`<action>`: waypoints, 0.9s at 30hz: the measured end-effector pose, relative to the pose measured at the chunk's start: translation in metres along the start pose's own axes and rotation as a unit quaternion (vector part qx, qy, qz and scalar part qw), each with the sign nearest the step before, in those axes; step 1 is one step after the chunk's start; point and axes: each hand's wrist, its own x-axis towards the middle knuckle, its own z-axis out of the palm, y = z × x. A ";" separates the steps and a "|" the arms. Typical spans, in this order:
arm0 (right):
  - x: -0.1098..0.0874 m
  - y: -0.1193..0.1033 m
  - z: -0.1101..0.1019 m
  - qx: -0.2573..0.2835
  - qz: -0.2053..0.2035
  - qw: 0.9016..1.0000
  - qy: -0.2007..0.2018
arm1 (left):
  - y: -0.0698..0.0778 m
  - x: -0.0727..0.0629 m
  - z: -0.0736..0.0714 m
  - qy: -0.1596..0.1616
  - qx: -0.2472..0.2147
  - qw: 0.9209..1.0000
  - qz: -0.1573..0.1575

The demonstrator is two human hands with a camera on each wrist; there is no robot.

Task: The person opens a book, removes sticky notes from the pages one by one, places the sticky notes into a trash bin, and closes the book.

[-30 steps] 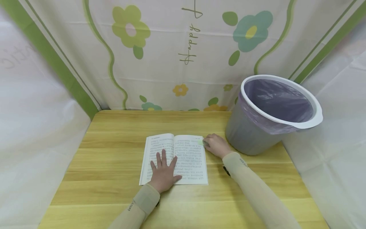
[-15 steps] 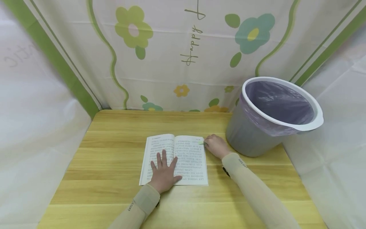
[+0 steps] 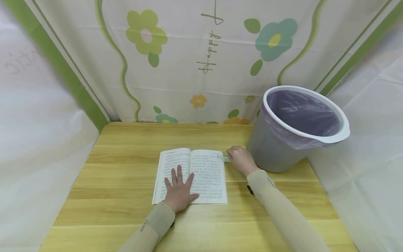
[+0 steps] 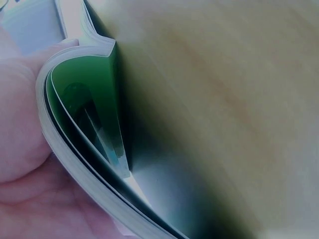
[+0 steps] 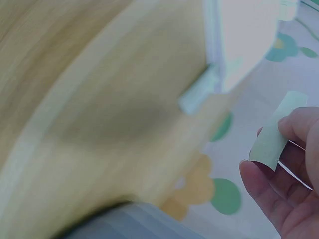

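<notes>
An open book [image 3: 207, 178] of printed pages lies on the wooden table. My left hand [image 3: 180, 194] rests on it with fingers spread, mostly over the left page and across the fold. Its palm and the book's bowed edge [image 4: 47, 112] fill the left of the left wrist view, with a green inner surface [image 4: 92, 94] showing. Beside the upper right corner, my right hand [image 3: 240, 159] pinches a pale green paper strip [image 5: 279, 132] between thumb and fingers. Another pale strip [image 5: 198, 92] juts from the book's edge in the right wrist view.
A grey bin [image 3: 267, 150] with a white rim and purple liner stands at the table's back right, close to my right hand. Flower-printed cloth [image 3: 176, 80] hangs behind the table [image 3: 119, 168], with white cloth at both sides.
My right hand has shifted slightly right, away from the page. Green strip that overlapped the page's upper right corner now shows beyond the book's right edge. My left hand stays on the book.
</notes>
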 end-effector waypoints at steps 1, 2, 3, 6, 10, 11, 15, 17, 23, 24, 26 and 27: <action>-0.002 -0.002 -0.005 0.004 -0.002 1.000 0.010 | 0.000 0.000 0.000 0.000 -0.001 1.000 0.000; -0.004 -0.004 -0.011 0.008 -0.006 1.000 0.022 | 0.000 0.000 -0.001 0.001 -0.002 1.000 0.001; -0.006 -0.005 -0.018 0.012 -0.013 0.999 0.035 | 0.000 0.000 -0.001 0.001 -0.003 1.000 0.001; -0.012 -0.012 -0.040 0.016 -0.037 0.996 0.083 | 0.001 -0.001 0.000 0.003 -0.007 1.000 0.003; -0.020 -0.020 -0.074 0.003 -0.070 0.985 0.159 | 0.001 -0.002 0.000 0.002 -0.008 1.000 0.003; -0.021 -0.022 -0.084 -0.003 -0.078 0.981 0.179 | 0.001 -0.002 0.000 0.002 -0.008 1.000 0.004; -0.027 -0.028 -0.119 -0.020 -0.110 0.961 0.254 | 0.001 -0.003 -0.001 0.006 -0.009 1.000 0.006; -0.029 -0.032 -0.135 -0.023 -0.124 0.951 0.283 | 0.002 -0.003 -0.001 0.007 -0.007 1.000 0.006; -0.037 -0.040 -0.180 -0.042 -0.142 0.932 0.332 | 0.002 -0.002 -0.001 0.006 -0.003 1.000 0.004; -0.039 -0.039 -0.187 -0.048 -0.140 0.931 0.334 | 0.001 -0.001 0.000 0.005 -0.003 1.000 0.004; -0.042 -0.038 -0.201 -0.058 -0.132 0.930 0.338 | 0.000 0.000 0.002 0.007 -0.002 1.000 0.004; -0.044 -0.037 -0.208 -0.061 -0.128 0.930 0.340 | -0.001 0.000 0.003 0.006 -0.001 1.000 0.004</action>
